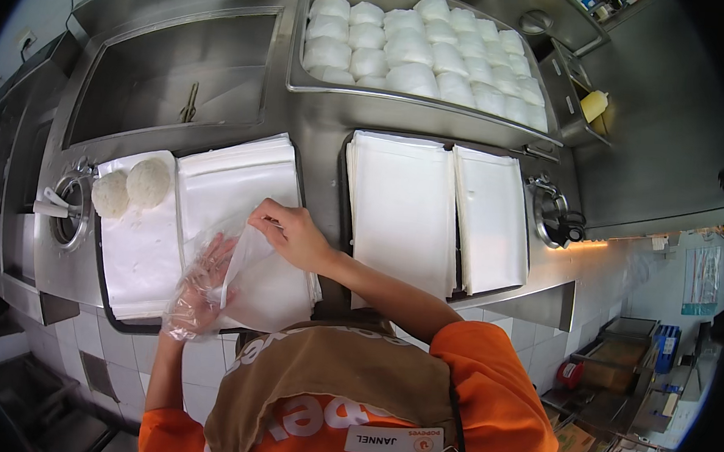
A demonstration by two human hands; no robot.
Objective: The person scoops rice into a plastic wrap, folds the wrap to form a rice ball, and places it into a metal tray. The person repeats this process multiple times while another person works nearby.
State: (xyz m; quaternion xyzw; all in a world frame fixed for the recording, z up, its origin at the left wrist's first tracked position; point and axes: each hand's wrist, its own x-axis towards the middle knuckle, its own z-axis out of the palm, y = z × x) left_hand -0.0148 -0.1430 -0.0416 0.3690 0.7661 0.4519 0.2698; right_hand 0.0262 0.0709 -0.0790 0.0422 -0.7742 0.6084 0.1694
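My left hand (199, 286), in a clear plastic glove, lies under the lifted edge of a white paper sheet (268, 282), its fingers spread and partly covered. Bare of any glove, my right hand (290, 233) pinches the sheet's upper corner between thumb and fingers. Both hands are over a dark tray (102, 282) holding two stacks of white paper. On its left stack (143, 253) sit two balls of white rice (110, 194), (148, 182), side by side. A second tray with paper stacks (401, 210) lies to the right.
Behind the trays, a deep steel pan (422, 106) holds many white wrapped portions. A rectangular steel well (176, 77) is at the back left. Round wells with utensils flank the trays, one at the left (71, 211), one at the right (552, 219). A yellow-filled bottle (593, 106) stands at the back right.
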